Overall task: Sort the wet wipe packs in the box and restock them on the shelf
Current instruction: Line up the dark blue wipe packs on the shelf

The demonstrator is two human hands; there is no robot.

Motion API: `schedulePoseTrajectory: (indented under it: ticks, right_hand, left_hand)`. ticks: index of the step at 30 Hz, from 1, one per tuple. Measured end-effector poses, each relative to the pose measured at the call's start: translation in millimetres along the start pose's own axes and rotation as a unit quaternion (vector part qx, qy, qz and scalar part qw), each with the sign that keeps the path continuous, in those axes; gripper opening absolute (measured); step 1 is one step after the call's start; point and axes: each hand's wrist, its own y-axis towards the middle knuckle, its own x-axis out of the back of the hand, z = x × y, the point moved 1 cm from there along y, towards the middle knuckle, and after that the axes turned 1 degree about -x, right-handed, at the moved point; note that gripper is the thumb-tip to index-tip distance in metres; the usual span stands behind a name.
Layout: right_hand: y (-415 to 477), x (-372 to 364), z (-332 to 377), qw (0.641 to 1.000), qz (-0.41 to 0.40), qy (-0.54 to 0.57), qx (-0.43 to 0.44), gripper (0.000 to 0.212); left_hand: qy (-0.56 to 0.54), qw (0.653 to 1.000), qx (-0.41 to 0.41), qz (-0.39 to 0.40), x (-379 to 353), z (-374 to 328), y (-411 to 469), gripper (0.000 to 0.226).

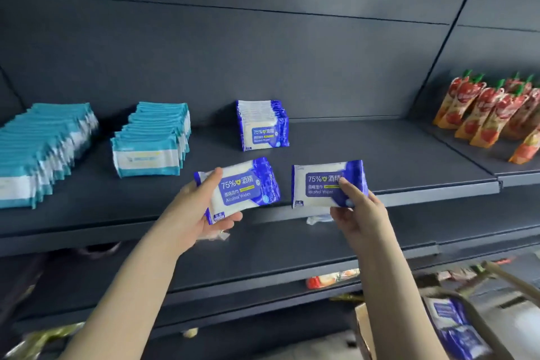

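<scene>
Nearest, at lower right, the box [363,330] holds at least one more blue pack [455,327]; the rest of its contents are too blurred to list. I hold one alcohol wipe pack in each hand, printed face toward me, which allows a label check before placement. My left hand [201,210] grips the left pack [245,187] by its left end, thumb on the front, fingers curled beneath. My right hand [359,213] pinches the right pack [321,184] at its lower right corner. Both packs sit at the front edge of the shelf [438,193]; I cannot tell whether they touch it. Further back, the blue row [263,126] stands on edge, labels forward. Its print matches, so I judge both packs belong at its front. Left of it, the teal rows [152,140] are kept apart by type. Red pouches [491,114] occupy the adjoining section, far right.
</scene>
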Motion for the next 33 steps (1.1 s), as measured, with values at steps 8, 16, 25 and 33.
schedulePoseTrajectory:
  ticks: [8, 16, 25, 33]
  right_hand:
    - [49, -23, -4, 0.999, 0.029, -0.001, -0.029, 0.020]
    - [146, -25, 19, 0.996, 0.027, -0.079, 0.032, 0.018]
    - [224, -39, 28, 0.970, 0.172, -0.162, 0.049, 0.021]
    - [225, -77, -3, 0.923, 0.193, -0.311, 0.120, 0.019]
  left_hand:
    - [0.087, 0.995, -0.036, -0.041, 9, -7, 47, 0.036]
    - [0.054, 0.990, -0.110, -0.073, -35, -19, 138, 0.010]
    - [0.223, 0.922, -0.260, -0.180, -65, -41, 206, 0.013]
    - [0.226, 0.893, -0.332, -0.204, -62, -32, 214, 0.009]
